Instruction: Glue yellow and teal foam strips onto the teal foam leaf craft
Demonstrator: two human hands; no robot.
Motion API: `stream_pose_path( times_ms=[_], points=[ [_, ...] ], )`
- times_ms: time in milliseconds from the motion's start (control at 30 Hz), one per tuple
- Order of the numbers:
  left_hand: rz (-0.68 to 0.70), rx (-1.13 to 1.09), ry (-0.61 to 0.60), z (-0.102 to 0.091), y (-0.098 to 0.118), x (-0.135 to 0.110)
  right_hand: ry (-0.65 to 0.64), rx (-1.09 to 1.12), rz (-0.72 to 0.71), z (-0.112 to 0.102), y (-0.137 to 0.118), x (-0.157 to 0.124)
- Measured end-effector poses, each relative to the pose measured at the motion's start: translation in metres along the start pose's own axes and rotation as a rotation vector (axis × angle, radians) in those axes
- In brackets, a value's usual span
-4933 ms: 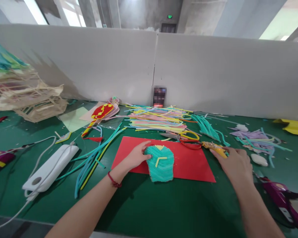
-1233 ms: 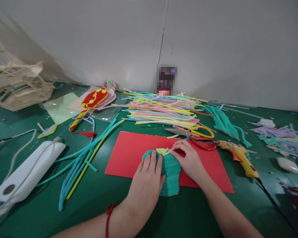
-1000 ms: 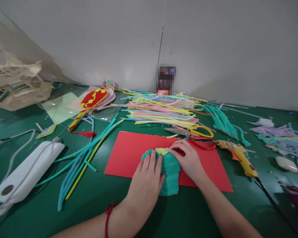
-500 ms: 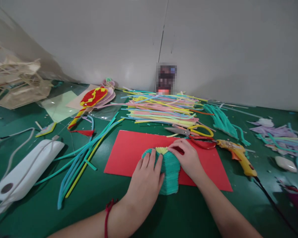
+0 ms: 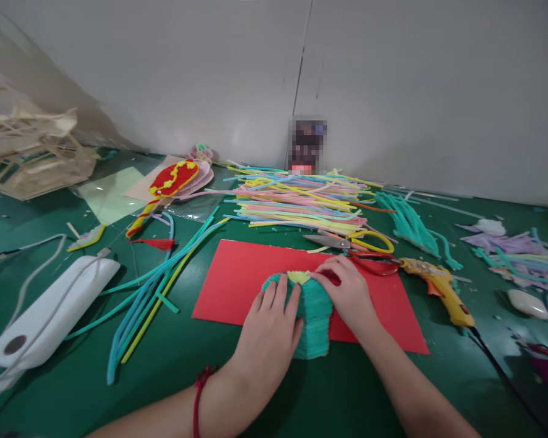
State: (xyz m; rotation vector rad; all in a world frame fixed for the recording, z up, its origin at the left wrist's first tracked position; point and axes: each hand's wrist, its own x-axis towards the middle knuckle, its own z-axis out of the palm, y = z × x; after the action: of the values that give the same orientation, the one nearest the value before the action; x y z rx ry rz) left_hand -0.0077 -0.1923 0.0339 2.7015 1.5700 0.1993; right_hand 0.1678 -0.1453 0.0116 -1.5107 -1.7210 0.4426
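So the red card (image 5: 237,274) is lying on the green tabletop (image 5: 338,395), and the teal patch (image 5: 316,328) sits over its near edge, with the bottom end poking out past it. Left hand (image 5: 270,325) is laid across the left part of the patch, fingers stretched out and a bit spread, pressing down rather than gripping. Right hand (image 5: 347,292) is over the card too, thumb and fingers drawn together at the patch's top right, right by the yellow bit (image 5: 298,277) (can't tell if anything's actually pinched in there, the tips are too small to see). Scissors (image 5: 369,243) lie across the card's far right edge, glue gun (image 5: 441,289) just right of the card. Beyond the card there's a big pile of stems (image 5: 296,207); the red fan (image 5: 173,178) is beyond it to the left.
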Motion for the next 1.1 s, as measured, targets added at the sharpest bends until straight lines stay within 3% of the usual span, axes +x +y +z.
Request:
stream_pose_path(
  times_ms=[1100],
  points=[
    [-0.020,-0.025,-0.044,-0.0050,0.0004,0.0013,-0.035,0.011,0.035,-0.0016,0.0016,0.0000]
  ],
)
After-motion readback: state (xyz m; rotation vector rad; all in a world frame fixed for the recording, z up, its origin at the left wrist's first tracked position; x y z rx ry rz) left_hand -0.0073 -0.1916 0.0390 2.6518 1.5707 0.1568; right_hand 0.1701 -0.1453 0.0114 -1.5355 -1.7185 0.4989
